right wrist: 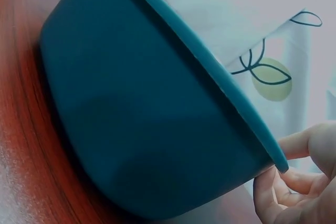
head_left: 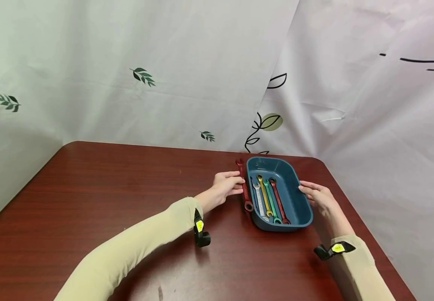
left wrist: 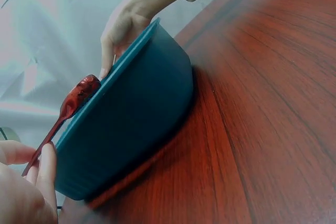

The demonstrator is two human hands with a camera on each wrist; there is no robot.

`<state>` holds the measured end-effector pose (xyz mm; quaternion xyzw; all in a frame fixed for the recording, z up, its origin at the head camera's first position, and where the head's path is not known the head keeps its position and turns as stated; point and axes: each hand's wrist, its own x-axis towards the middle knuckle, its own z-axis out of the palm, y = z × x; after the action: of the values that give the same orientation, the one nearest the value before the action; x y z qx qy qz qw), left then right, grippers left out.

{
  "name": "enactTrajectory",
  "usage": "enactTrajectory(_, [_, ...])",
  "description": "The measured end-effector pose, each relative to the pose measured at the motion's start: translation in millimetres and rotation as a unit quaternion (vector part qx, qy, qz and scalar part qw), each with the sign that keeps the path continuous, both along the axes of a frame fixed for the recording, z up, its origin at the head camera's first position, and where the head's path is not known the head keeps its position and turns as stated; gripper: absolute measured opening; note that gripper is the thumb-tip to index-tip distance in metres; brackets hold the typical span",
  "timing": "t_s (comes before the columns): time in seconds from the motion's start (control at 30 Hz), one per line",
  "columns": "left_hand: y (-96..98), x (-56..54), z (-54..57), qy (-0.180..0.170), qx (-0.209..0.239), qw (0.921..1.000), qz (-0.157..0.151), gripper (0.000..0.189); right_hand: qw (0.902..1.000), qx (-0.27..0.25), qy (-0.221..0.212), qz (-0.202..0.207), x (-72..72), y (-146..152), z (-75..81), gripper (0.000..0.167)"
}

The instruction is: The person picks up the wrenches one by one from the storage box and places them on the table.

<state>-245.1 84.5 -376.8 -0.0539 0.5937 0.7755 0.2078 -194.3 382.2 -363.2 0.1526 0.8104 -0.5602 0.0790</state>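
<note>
A deep blue plastic bin [head_left: 294, 207] stands at the back right of the table. My left hand [head_left: 226, 186] pinches a large red combination wrench [head_left: 245, 193] along the bin's left rim. In the left wrist view, the head of this red wrench [left wrist: 80, 95] lies at the rim, with thumb and fingers on its shaft. On the opposite side my right hand [head_left: 322, 198] pinches the bin's right rim, thumb and fingers on either side of it. Inside lie a silver wrench [head_left: 260, 200], a yellow wrench [head_left: 264, 196], a green wrench [head_left: 272, 202] and a smaller red wrench [head_left: 279, 200], side by side.
The dark red wooden table [head_left: 126, 184] extends to the left and front of the bin. Behind and to the right hangs a pale curtain [head_left: 201, 75] with leaf prints, close to the table's back edge. Both wrists wear black straps.
</note>
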Motion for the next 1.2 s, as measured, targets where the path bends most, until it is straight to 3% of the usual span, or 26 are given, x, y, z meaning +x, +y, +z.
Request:
enactTrajectory(0.5, [-4.9,1.7,-18.5,-0.001,-0.021,0.9998,-0.004,0.043,0.9999,-0.008,0.006,-0.002,-0.2,-1,-2.0,0.069])
enactTrajectory(1.2, [-3.5,2.6,-30.5,0.021,-0.028,0.9990,-0.028,0.046,0.9988,-0.044,0.014,-0.017,1.2,1,-6.0,0.066])
